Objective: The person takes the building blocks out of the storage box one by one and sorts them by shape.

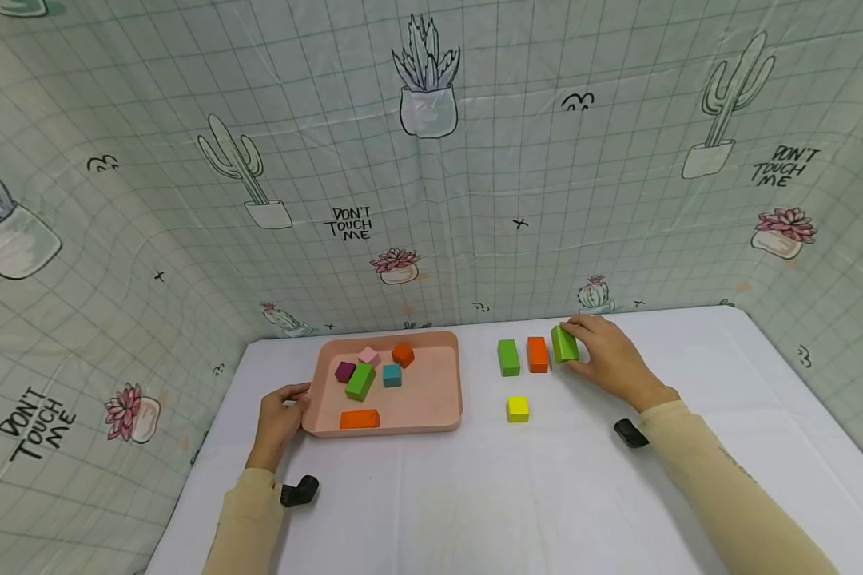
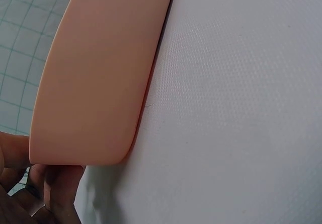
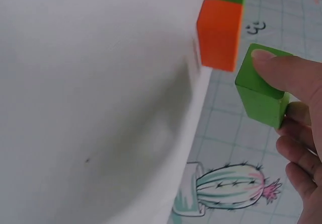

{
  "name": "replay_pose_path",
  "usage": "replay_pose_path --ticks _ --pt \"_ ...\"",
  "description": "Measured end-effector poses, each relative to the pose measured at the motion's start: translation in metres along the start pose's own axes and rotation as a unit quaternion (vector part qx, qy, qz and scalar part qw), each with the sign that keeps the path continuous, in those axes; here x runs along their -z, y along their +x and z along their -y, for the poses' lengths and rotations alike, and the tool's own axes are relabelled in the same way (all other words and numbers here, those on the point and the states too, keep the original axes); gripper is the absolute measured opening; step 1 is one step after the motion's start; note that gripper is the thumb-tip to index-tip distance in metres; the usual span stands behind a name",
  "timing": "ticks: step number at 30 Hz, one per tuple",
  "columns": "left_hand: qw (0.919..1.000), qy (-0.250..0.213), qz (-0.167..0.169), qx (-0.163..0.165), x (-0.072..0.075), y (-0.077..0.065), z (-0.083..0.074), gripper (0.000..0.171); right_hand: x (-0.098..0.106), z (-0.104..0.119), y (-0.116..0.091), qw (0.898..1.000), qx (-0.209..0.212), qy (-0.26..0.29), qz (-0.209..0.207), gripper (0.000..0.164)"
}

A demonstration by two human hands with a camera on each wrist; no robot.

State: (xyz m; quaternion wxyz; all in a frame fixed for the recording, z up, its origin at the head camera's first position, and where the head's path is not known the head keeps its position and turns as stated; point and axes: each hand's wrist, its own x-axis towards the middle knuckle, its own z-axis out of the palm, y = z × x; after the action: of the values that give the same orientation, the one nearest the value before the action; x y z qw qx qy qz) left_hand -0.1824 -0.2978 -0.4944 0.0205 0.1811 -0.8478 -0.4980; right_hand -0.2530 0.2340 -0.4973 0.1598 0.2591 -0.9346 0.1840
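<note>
At the left end of a pink tray [image 1: 417,399], my left hand [image 1: 279,417] grips the rim and end wall; in the left wrist view its fingers [image 2: 63,189] lie against that end. My right hand [image 1: 614,361] pinches a green block [image 1: 564,344] between thumb and fingers. In the right wrist view this green block [image 3: 264,93] is held off the white tabletop. Just left of it an orange block [image 1: 538,354] stands beside another green block [image 1: 508,357]. Nearer the front lies a yellow cube [image 1: 518,409].
Inside the tray are a green block [image 1: 360,382], an orange block [image 1: 359,419], an orange cube [image 1: 403,354], a teal cube [image 1: 391,375], a pink block [image 1: 369,356] and a purple block [image 1: 345,371]. A patterned cloth [image 1: 475,176] rises behind the white table [image 1: 431,503].
</note>
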Motion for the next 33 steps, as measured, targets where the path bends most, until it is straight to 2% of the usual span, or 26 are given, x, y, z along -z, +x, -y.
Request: replay_pose_path --ticks 6,15,33 --pt "1.0 0.004 -0.001 0.006 0.0 0.0 0.001 0.033 -0.004 -0.011 -0.005 0.999 -0.018 -0.009 0.025 0.066" --pt "0.9999 0.006 -0.006 -0.007 -0.001 -0.001 0.003 0.033 -0.011 -0.012 -0.004 0.998 -0.018 -0.007 0.061 0.065" --pt "0.9999 -0.005 -0.012 -0.009 -0.003 -0.001 0.002 0.032 -0.018 -0.01 0.0 0.996 -0.015 -0.008 0.088 0.06"
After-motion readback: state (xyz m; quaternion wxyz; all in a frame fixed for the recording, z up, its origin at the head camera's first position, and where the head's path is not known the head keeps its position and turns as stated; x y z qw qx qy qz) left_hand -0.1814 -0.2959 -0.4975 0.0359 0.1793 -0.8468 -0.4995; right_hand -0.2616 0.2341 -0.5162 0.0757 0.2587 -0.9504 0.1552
